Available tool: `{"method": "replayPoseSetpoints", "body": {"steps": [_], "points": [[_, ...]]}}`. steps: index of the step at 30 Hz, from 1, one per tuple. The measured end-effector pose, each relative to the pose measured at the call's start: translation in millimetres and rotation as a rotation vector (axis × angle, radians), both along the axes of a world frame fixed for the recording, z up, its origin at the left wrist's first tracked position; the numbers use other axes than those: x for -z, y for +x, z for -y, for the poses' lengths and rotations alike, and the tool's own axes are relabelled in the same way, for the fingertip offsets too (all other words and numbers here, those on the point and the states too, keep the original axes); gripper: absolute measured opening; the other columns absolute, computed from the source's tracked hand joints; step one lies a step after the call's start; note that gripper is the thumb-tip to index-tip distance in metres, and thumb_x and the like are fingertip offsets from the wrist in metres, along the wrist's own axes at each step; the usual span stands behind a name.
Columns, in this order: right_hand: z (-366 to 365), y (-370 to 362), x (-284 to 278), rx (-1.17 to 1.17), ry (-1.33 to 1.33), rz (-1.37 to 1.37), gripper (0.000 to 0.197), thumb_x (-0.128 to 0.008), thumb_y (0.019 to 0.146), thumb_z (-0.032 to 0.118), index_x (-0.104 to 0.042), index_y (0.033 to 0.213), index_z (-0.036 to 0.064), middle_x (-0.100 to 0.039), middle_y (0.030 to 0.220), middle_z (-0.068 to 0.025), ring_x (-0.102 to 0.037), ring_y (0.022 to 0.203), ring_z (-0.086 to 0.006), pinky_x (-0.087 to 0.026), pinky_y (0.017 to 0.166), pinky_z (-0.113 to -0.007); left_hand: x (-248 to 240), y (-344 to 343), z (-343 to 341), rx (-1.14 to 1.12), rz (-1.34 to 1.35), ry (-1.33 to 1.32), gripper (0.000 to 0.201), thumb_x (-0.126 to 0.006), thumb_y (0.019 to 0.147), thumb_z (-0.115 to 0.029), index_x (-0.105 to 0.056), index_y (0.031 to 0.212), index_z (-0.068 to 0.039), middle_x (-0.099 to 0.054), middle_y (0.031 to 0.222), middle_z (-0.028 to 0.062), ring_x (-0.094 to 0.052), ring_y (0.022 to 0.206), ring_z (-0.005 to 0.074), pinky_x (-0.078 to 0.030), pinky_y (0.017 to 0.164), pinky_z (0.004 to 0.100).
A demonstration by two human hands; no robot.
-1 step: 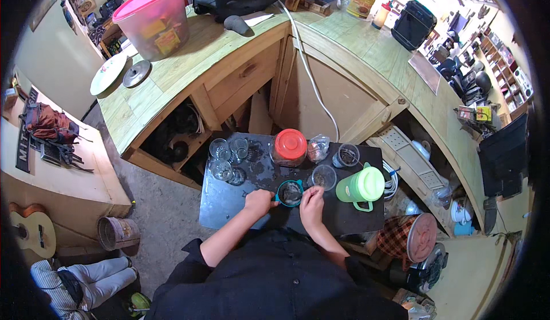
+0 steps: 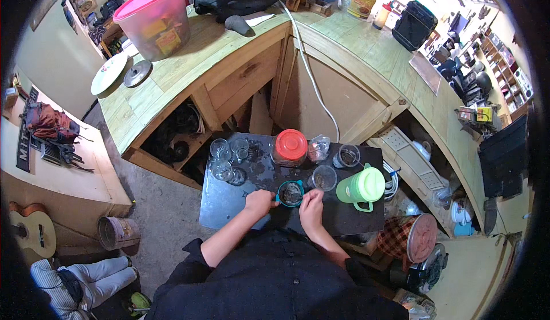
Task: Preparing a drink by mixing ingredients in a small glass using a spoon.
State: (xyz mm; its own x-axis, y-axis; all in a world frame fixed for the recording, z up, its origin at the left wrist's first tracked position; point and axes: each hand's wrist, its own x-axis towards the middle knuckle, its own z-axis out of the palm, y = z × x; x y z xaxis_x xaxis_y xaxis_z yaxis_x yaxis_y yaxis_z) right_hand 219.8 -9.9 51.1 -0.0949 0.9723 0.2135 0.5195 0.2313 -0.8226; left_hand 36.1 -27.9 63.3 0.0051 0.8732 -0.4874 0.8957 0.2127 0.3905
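Observation:
On the low dark table (image 2: 226, 211) in front of me, a round teal-rimmed vessel (image 2: 290, 194), which looks like a small strainer, has dark, wet-looking matter inside. Its left side, where a short handle sticks out, is gripped by my closed left hand (image 2: 261, 202). Fingers pinched, my right hand (image 2: 311, 205) is at the vessel's right rim; whatever it holds is too small to make out. Just beyond that hand stands a clear cup (image 2: 324, 178) with dark bits in it, and behind it another clear cup (image 2: 347, 157) with dark contents. A light green lidded pitcher (image 2: 361, 186) stands to the right.
Several clear glasses (image 2: 222, 170) stand at the table's left. A red-lidded jar (image 2: 290, 147) and a clear plastic bag (image 2: 318, 148) are at its far edge. Beyond rises a wooden counter (image 2: 246, 48) with a pink-lidded tub (image 2: 153, 25). Someone's legs (image 2: 103, 280) show at lower left.
My right hand has shifted very slightly at the vessel's rim, and the dark matter inside looks a little rearranged. My left hand keeps its grip in the same place.

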Motion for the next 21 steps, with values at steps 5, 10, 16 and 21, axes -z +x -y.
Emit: {"method": "replayPoseSetpoints", "body": {"steps": [5, 10, 16, 21], "points": [[-4.2, 4.6, 2.9, 0.031, 0.005, 0.004, 0.012, -0.046, 0.09, 0.005, -0.036, 0.094, -0.0011, -0.053, 0.075, -0.021, -0.056, 0.069, -0.0408, -0.044, 0.062, -0.047, -0.7, 1.6, 1.2, -0.008, -0.006, -0.011, 0.036, -0.064, 0.079, -0.044, -0.067, 0.095, -0.013, -0.067, 0.089, 0.0139, -0.065, 0.088, 0.0311, -0.051, 0.073, 0.0434], [-16.2, -9.9, 6.4, 0.095, -0.07, -0.095, 0.011, -0.045, 0.089, 0.004, -0.037, 0.095, -0.0011, -0.054, 0.074, -0.0191, -0.058, 0.07, -0.0372, -0.044, 0.063, -0.045, -4.3, 2.6, 0.1, -0.012, -0.005, -0.013, 0.035, -0.064, 0.079, -0.044, -0.067, 0.094, -0.013, -0.067, 0.089, 0.0137, -0.065, 0.087, 0.031, -0.051, 0.073, 0.0434], [-10.3, -0.2, 5.1, 0.022, 0.033, 0.014, 0.012, -0.045, 0.089, 0.002, -0.037, 0.097, -0.0004, -0.053, 0.073, -0.0173, -0.058, 0.067, -0.0345, -0.045, 0.061, -0.043, -2.3, 0.8, 0.6, -0.013, -0.005, -0.038, 0.035, -0.063, 0.08, -0.045, -0.067, 0.097, -0.014, -0.067, 0.09, 0.0134, -0.065, 0.089, 0.0309, -0.051, 0.075, 0.0426], [-18.0, -7.8, 10.3, 0.068, -0.012, -0.043, 0.011, -0.046, 0.089, 0.002, -0.037, 0.097, 0.0005, -0.055, 0.071, -0.015, -0.059, 0.061, -0.0295, -0.045, 0.056, -0.039, -3.9, 2.3, -2.6, 0.006, -0.017, -0.049, 0.037, -0.062, 0.08, -0.046, -0.067, 0.098, -0.014, -0.067, 0.092, 0.0131, -0.064, 0.091, 0.0306, -0.051, 0.076, 0.0424]]}}
